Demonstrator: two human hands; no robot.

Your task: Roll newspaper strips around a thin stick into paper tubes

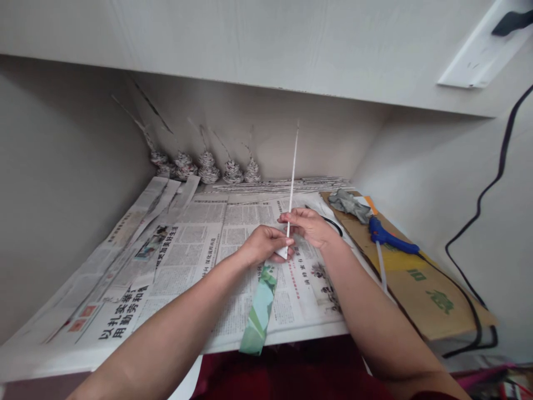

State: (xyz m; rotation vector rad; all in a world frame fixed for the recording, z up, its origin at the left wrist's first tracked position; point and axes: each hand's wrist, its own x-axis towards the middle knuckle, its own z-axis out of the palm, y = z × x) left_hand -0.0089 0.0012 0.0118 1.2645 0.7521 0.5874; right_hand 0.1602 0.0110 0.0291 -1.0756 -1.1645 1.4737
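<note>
Paper stick (pixel 293 169), near-upright btwn L/R hands (pixel 263 244) (pixel 310 226), both pinching it (green strip (pixel 261 311) below)

the thin paper stick (pixel 293 172) is white, while the paper strip (pixel 261 308) shows patches of leafy green and pale blue. the newspaper (pixel 241 228) is greyish white with black columns of print, a line of red characters and small orange-red blocks. over in the corner i see woven gourd shapes (pixel 209 168), mottled grey and white with dark flecks. the glue gun (pixel 393 240) is bright blue, its cable black; the cardboard (pixel 416 300) is brown, printed green, with a yellow patch.
</note>
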